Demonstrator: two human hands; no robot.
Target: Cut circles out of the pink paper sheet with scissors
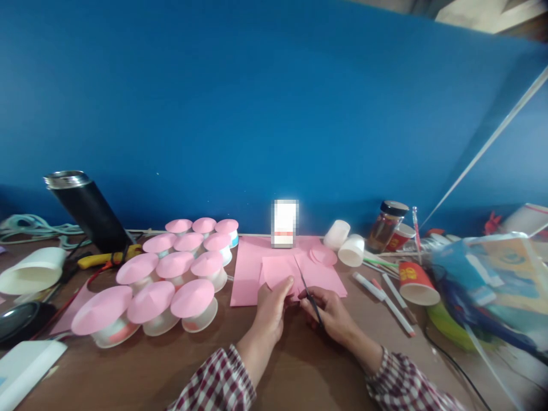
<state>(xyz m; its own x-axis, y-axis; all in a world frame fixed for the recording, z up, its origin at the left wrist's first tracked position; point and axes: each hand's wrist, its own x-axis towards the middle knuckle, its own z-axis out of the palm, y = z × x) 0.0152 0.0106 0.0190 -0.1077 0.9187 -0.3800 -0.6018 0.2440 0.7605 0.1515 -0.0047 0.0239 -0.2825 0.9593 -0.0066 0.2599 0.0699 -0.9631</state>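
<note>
My left hand point(272, 308) is closed on a piece of pink paper point(277, 270), with the thumb lying on top. In my right hand point(329, 313) is a pair of dark scissors point(305, 281), its blades pointing away from me at the paper's right side. Whether the blades are parted I cannot tell. Beneath both hands' work lies a larger pink sheet point(246, 268) on the brown table point(295, 377). Round pink paper pieces point(324, 256) rest on that sheet's right part. Behind it a lit, blurred phone screen point(285, 224) leans against the blue wall.
Rows of upturned paper cups with pink cone tops point(193, 298) stand to the left. A black flask point(89, 211) leans behind them. Rightward are white cups point(351, 250), a jar point(387, 225), markers point(396, 305), a red cup point(417, 283) and plastic bags point(492, 279).
</note>
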